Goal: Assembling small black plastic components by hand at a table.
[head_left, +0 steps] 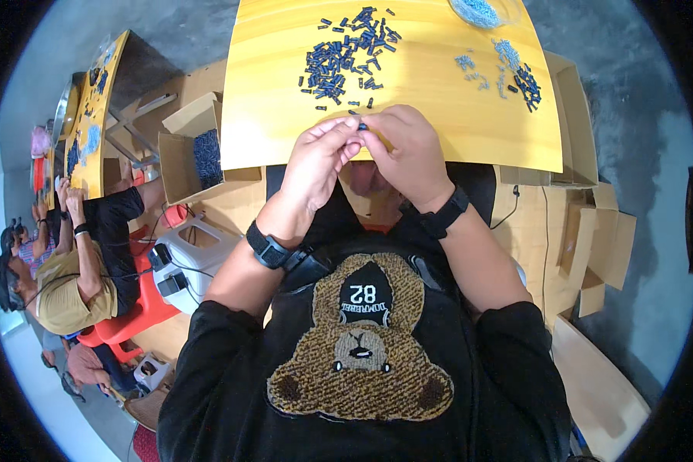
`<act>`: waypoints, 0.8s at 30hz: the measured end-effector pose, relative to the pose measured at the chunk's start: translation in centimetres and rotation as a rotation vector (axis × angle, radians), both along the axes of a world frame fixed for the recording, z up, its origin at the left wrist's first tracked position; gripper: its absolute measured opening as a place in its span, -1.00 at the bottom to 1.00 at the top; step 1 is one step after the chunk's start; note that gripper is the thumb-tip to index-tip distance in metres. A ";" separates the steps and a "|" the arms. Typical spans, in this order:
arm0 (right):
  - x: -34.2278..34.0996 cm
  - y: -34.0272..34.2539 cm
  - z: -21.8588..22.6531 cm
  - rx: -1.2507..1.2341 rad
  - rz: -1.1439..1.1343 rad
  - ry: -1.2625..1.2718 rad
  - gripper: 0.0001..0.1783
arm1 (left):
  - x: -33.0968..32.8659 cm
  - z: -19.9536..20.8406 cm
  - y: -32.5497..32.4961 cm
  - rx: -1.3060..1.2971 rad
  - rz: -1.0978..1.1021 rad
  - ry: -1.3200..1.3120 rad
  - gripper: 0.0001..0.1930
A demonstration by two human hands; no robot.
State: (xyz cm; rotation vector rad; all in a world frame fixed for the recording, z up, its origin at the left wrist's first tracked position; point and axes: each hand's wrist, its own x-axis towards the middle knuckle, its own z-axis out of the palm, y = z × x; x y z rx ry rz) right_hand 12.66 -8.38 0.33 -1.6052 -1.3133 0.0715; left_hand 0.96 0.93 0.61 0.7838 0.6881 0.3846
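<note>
The left hand point(319, 160) and right hand point(410, 148) meet over the near edge of the yellow bench point(273, 100), fingertips of both pinched around a small dark piece point(363, 126). Beyond them lies a loose dark pile point(329, 71). Farther right are blue bits point(507, 52), a dark cluster point(528, 86) and a bowl point(481, 27).

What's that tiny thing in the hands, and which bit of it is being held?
A small dark piece, held at the fingers of the left hand and right hand. It's too small and covered to tell which part each grips.
</note>
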 end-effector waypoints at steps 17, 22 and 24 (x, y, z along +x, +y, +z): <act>-0.1 -1.1 -1.0 -0.006 -0.028 0.037 -0.92 | 0.0 -0.6 -1.3 0.452 -0.010 0.087 -0.74; 0.3 -1.6 -1.1 0.003 -0.024 0.043 -0.85 | 0.3 -0.2 -1.5 0.488 -0.043 0.055 -0.75; 0.3 -1.9 -1.0 -0.008 -0.019 0.054 -0.84 | 0.2 -0.2 -1.4 0.437 -0.064 0.063 -0.76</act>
